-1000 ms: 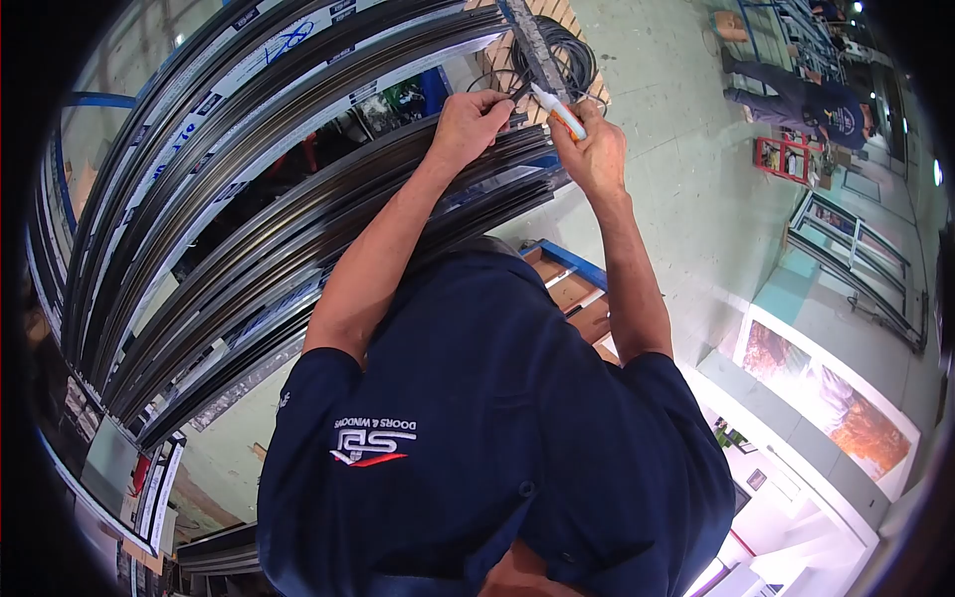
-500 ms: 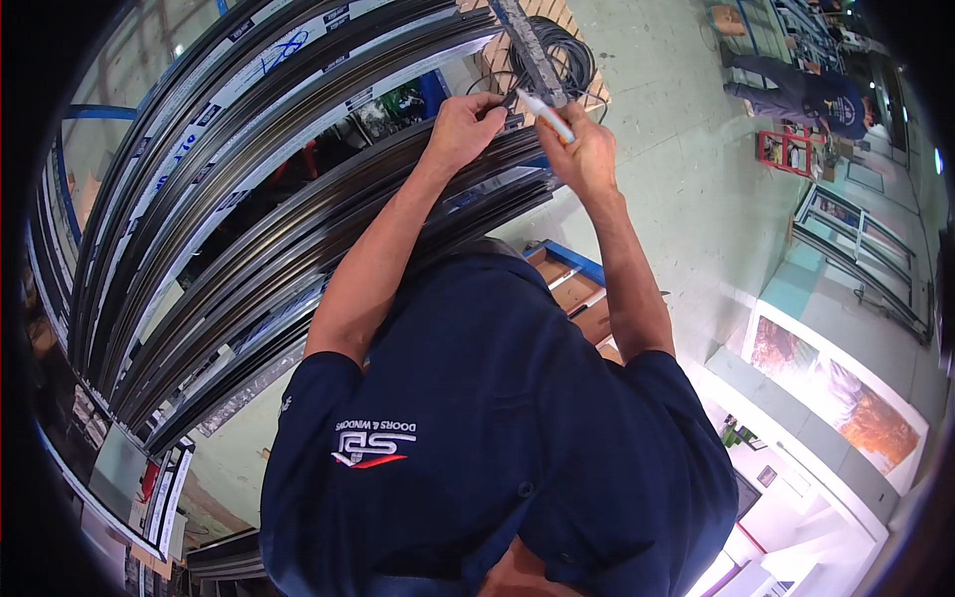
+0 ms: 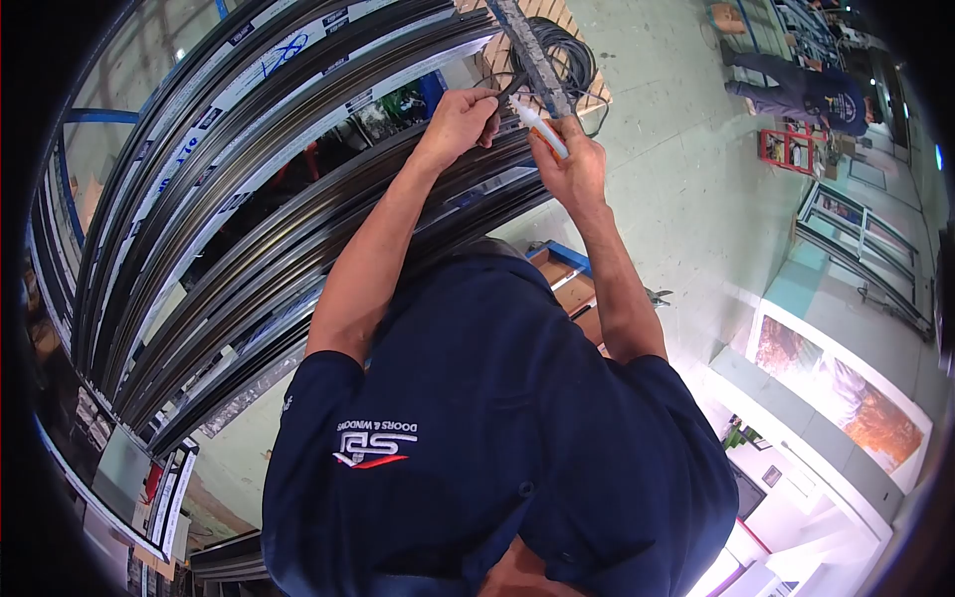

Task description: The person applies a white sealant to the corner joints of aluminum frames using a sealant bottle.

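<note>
Since a second ago, the white bottle (image 3: 538, 128) and the right hand (image 3: 575, 167) have shifted left and a little nearer the body, while the left hand (image 3: 460, 127) has moved only slightly. Now the bottle, marked with orange, sits in the right hand, fingers wrapped round it, its narrow nozzle slanting up toward the left hand. Just beside that nozzle, the left finger and thumb are pinched together on a black strip (image 3: 511, 88); exactly where the nozzle points along it is too small to tell. Past both hands, a scuffed metal bar (image 3: 532, 60) crosses in front of a coil of black cord (image 3: 565, 55), which lies on a wooden pallet (image 3: 594, 92). Long dark bars (image 3: 269, 219) fill the left side, some with printed white film. Beyond the right forearm, a pale floor (image 3: 657, 129) stretches toward another person (image 3: 836, 99) in dark clothes, near a red rack (image 3: 788, 151).
</note>
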`<state>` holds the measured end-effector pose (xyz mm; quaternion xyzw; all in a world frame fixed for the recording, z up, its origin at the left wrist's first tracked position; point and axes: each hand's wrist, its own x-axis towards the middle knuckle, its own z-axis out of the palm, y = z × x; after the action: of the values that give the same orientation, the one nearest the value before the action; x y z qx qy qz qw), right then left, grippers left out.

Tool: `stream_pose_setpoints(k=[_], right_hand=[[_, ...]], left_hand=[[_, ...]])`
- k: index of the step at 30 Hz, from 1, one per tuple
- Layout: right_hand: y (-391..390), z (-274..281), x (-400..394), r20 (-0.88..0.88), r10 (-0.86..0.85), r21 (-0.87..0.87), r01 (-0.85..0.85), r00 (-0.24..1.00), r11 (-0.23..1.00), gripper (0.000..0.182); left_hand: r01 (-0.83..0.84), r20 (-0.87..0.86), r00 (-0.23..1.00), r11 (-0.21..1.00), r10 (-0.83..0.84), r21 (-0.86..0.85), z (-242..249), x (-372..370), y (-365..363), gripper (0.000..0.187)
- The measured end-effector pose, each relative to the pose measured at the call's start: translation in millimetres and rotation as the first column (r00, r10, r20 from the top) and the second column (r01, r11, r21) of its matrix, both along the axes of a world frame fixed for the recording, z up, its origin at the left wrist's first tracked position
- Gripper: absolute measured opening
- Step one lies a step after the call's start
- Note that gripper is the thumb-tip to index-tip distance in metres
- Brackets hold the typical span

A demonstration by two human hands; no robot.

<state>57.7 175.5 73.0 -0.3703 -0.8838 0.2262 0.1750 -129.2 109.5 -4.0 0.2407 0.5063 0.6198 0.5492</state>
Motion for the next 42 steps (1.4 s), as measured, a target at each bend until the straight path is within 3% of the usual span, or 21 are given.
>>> stream_pose_setpoints(k=[7,13,19,42], right_hand=[[1.6,-9.4,-5.9,-0.086,0.049,0.103,-0.04,0.995,0.994,0.025],[5.0,-7.4,-5.0,0.003,0.009,0.059,-0.009,1.0,0.998,0.026],[11.1,-9.9,-5.0,-0.01,0.007,0.057,-0.006,1.0,0.998,0.028],[23.7,0.6,-6.1,0.058,-0.07,0.054,0.067,0.996,0.996,0.026]], left_hand=[[0.0,0.106,0.994,1.0,-0.001,0.007,-0.4,-3.7,0.9,0.028],[0.018,0.145,0.989,1.0,-0.018,0.001,0.5,-6.0,1.1,0.026],[0.078,0.126,0.989,0.997,-0.078,0.002,-0.6,-10.6,0.5,0.03],[0.065,0.156,0.985,0.998,-0.067,0.022,1.0,-13.9,-0.9,0.028]])
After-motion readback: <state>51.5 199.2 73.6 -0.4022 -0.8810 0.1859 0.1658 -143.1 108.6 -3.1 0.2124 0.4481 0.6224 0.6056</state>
